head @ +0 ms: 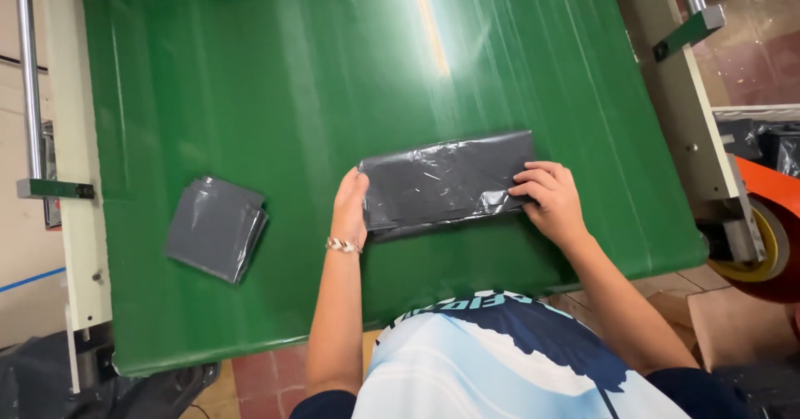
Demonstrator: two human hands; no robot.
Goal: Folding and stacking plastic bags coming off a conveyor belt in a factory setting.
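Observation:
A dark grey plastic bag (446, 182), folded into a long strip, lies on the green table (292, 94) near its front edge. My left hand (350, 209) grips the strip's left end, with the fingers curled under the edge. My right hand (547, 198) presses its fingertips down on the right end. A bracelet sits on my left wrist.
A stack of folded grey plastic bags (215, 227) rests on the table to the left. White metal frame rails (71, 136) run along both sides of the table. An orange and yellow roll (771, 240) stands at the right, and black plastic (37, 381) lies on the floor lower left.

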